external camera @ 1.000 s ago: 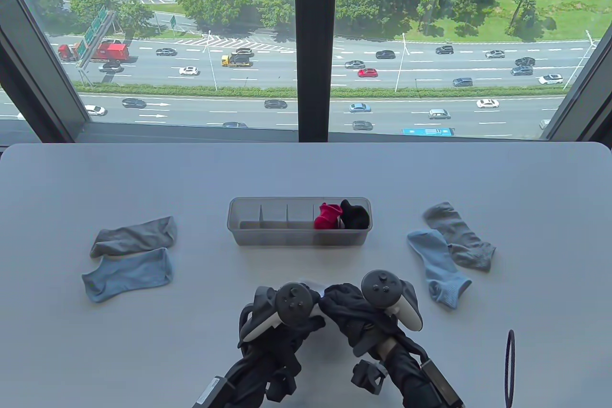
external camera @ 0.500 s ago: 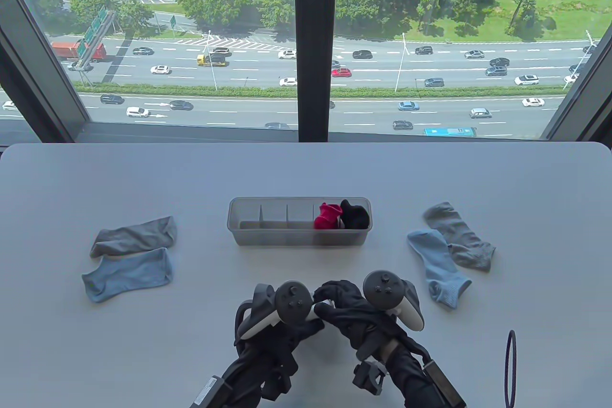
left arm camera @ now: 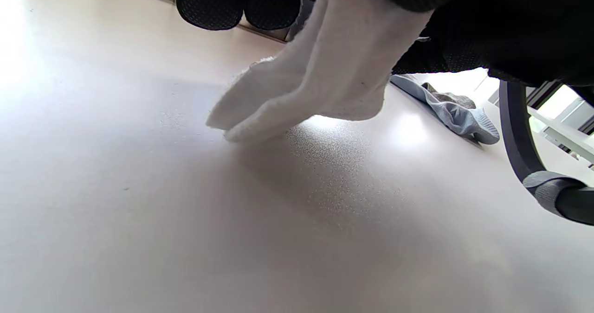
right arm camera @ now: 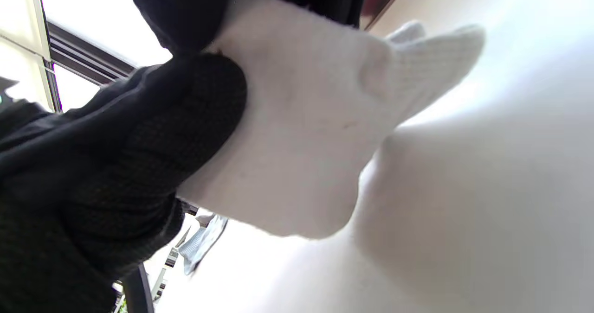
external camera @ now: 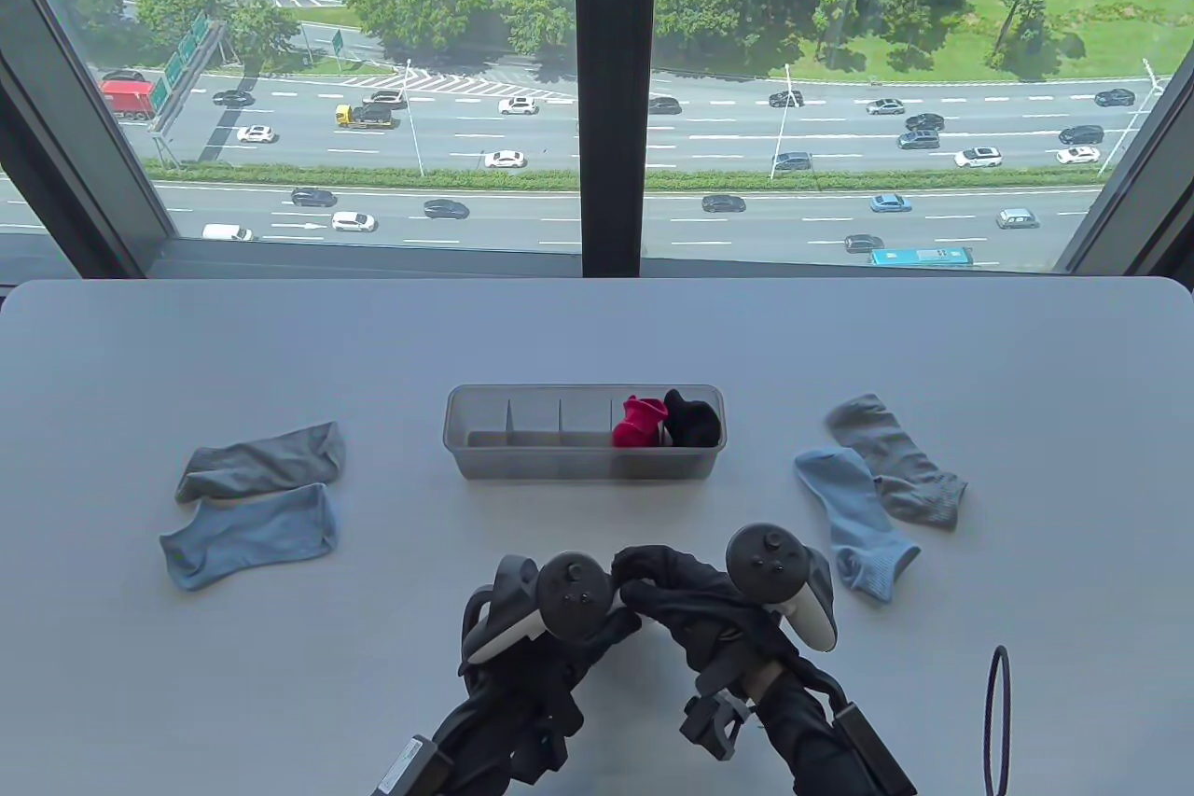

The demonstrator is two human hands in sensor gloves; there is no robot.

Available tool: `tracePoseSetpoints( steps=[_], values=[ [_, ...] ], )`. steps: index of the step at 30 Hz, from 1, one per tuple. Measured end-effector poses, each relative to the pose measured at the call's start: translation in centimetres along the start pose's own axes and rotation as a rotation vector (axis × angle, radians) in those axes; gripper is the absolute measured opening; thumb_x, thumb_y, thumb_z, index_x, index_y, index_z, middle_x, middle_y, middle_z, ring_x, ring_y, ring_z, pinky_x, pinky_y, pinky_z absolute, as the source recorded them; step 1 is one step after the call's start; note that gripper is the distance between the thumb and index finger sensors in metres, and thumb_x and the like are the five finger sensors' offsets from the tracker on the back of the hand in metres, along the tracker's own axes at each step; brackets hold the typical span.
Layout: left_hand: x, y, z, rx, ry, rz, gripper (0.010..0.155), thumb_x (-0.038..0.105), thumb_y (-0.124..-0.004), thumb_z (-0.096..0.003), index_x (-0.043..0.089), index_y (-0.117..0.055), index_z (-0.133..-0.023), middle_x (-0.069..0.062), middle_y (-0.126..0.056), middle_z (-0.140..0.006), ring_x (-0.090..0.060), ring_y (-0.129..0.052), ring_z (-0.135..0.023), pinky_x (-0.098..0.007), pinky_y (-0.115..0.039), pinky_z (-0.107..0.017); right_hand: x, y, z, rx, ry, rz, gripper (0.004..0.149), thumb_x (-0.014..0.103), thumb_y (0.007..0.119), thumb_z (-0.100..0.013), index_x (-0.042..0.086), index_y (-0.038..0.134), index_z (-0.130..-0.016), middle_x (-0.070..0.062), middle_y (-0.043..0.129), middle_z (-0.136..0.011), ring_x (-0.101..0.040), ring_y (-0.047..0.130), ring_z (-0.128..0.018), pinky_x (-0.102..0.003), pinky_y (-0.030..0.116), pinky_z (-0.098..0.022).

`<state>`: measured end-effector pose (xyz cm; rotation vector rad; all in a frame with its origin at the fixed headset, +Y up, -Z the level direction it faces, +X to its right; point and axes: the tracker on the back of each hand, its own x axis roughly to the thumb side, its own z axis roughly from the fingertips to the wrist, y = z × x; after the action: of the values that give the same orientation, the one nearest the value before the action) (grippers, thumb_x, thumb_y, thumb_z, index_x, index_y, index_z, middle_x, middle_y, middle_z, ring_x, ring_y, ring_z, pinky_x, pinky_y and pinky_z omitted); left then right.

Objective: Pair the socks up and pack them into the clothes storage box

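Both gloved hands meet at the table's front centre. My left hand (external camera: pixel 611 623) and right hand (external camera: pixel 658 586) hold a pair of white socks (left arm camera: pixel 334 72) between them, hidden under the gloves in the table view. The two white toes hang down and touch the table top. In the right wrist view, black fingers (right arm camera: pixel 185 118) pinch the white socks (right arm camera: pixel 301 141). The clear storage box (external camera: pixel 560 463) stands behind the hands, with a red pair (external camera: pixel 639 423) and a black pair (external camera: pixel 695 423) in its right compartments. Loose grey (external camera: pixel 266 458) and blue (external camera: pixel 247 537) socks lie left, and grey (external camera: pixel 895 458) and blue (external camera: pixel 853 516) socks lie right.
The white table (external camera: pixel 187 693) ends at a large window behind. A thin black loop (external camera: pixel 996 721) stands at the front right edge. The box's three left compartments hold nothing.
My right hand has shifted a little to the right and its tracker has tilted. The white fabric seen between the hands earlier is now covered. The left hand has barely moved.
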<state>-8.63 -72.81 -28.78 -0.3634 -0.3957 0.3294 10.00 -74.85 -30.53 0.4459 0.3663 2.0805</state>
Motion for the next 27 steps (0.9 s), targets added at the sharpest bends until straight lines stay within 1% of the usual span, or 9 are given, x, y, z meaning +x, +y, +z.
tracePoseSetpoints(
  steps=[7, 9, 11, 13, 15, 17, 21, 24, 27],
  values=[
    [0.3, 0.1, 0.0, -0.017, 0.046, -0.044, 0.049, 0.044, -0.071, -0.0544, 0.009, -0.065, -0.088, -0.017, -0.075, -0.095, -0.045, -0.080, -0.088, -0.066, -0.060, -0.071, -0.3, 0.3, -0.2, 0.013, 0.029, -0.043, 0.043, 0.039, 0.066, -0.061, 0.018, 0.064, -0.099, -0.008, 0.087, -0.076, -0.027, 0.085, -0.074, -0.065, 0.049, -0.073],
    [0.3, 0.0, 0.0, 0.046, 0.054, -0.064, 0.065, 0.046, -0.071, -0.0540, 0.007, -0.050, -0.102, -0.021, -0.070, -0.101, -0.048, -0.075, -0.092, -0.067, -0.057, -0.072, -0.4, 0.0, -0.1, 0.007, 0.028, -0.068, 0.041, 0.037, 0.067, -0.061, 0.021, 0.066, -0.098, -0.009, 0.087, -0.077, -0.028, 0.085, -0.075, -0.066, 0.048, -0.073],
    [0.4, 0.3, 0.2, 0.102, 0.071, -0.076, 0.076, 0.048, -0.074, -0.0518, 0.010, -0.037, -0.106, -0.022, -0.054, -0.110, -0.049, -0.064, -0.099, -0.068, -0.050, -0.075, -0.6, -0.3, -0.1, -0.005, 0.037, -0.052, 0.040, 0.037, 0.067, -0.062, 0.019, 0.067, -0.097, -0.008, 0.089, -0.074, -0.028, 0.087, -0.072, -0.065, 0.050, -0.072],
    [0.5, 0.6, 0.5, 0.182, 0.034, -0.062, 0.062, 0.044, -0.076, -0.0515, 0.015, -0.049, -0.099, -0.017, -0.061, -0.106, -0.045, -0.069, -0.096, -0.068, -0.049, -0.075, -0.7, -0.4, -0.1, -0.019, 0.043, -0.067, 0.042, 0.039, 0.065, -0.062, 0.017, 0.066, -0.097, -0.007, 0.089, -0.074, -0.027, 0.087, -0.072, -0.065, 0.051, -0.072],
    [0.6, 0.9, 0.6, 0.218, 0.019, -0.053, 0.052, 0.040, -0.076, -0.0520, 0.012, -0.065, -0.094, -0.017, -0.078, -0.096, -0.043, -0.083, -0.086, -0.067, -0.056, -0.073, -0.5, -0.4, -0.1, -0.004, 0.020, -0.091, 0.048, 0.042, 0.067, -0.060, 0.018, 0.061, -0.101, -0.010, 0.084, -0.085, -0.033, 0.080, -0.084, -0.068, 0.045, -0.072],
    [0.4, 1.0, 0.6, 0.182, 0.001, -0.030, 0.051, 0.040, -0.072, -0.0529, 0.011, -0.069, -0.095, -0.017, -0.081, -0.096, -0.044, -0.085, -0.085, -0.067, -0.057, -0.073, -0.3, -0.3, -0.1, 0.056, -0.027, -0.088, 0.060, 0.043, 0.072, -0.057, 0.023, 0.050, -0.109, -0.013, 0.059, -0.113, -0.045, 0.062, -0.099, -0.073, 0.038, -0.071],
    [0.3, 0.5, 0.4, 0.088, 0.025, -0.036, 0.052, 0.043, -0.062, -0.0573, 0.015, -0.064, -0.101, -0.022, -0.070, -0.107, -0.050, -0.071, -0.096, -0.071, -0.048, -0.074, 0.4, -0.5, -0.2, -0.018, -0.011, 0.031, 0.046, 0.037, 0.075, -0.057, 0.023, 0.064, -0.099, -0.015, 0.080, -0.095, -0.032, 0.084, -0.082, -0.066, 0.049, -0.073],
    [1.3, 0.5, 0.7, 0.183, 0.052, -0.123, 0.067, 0.044, -0.061, -0.0575, 0.012, -0.039, -0.112, -0.023, -0.042, -0.118, -0.052, -0.048, -0.108, -0.072, -0.038, -0.076, 0.5, -0.5, 0.1, -0.091, 0.004, 0.061, 0.045, 0.038, 0.072, -0.059, 0.020, 0.060, -0.099, -0.014, 0.084, -0.085, -0.026, 0.090, -0.071, -0.060, 0.056, -0.073],
    [1.6, 0.4, 0.7, 0.195, -0.005, -0.100, 0.068, 0.045, -0.061, -0.0573, 0.010, -0.039, -0.111, -0.023, -0.051, -0.114, -0.049, -0.057, -0.103, -0.071, -0.040, -0.076, 0.1, -0.8, 0.3, -0.116, 0.011, -0.023, 0.046, 0.039, 0.069, -0.060, 0.017, 0.059, -0.099, -0.012, 0.086, -0.082, -0.023, 0.091, -0.067, -0.058, 0.058, -0.073]
  ],
)
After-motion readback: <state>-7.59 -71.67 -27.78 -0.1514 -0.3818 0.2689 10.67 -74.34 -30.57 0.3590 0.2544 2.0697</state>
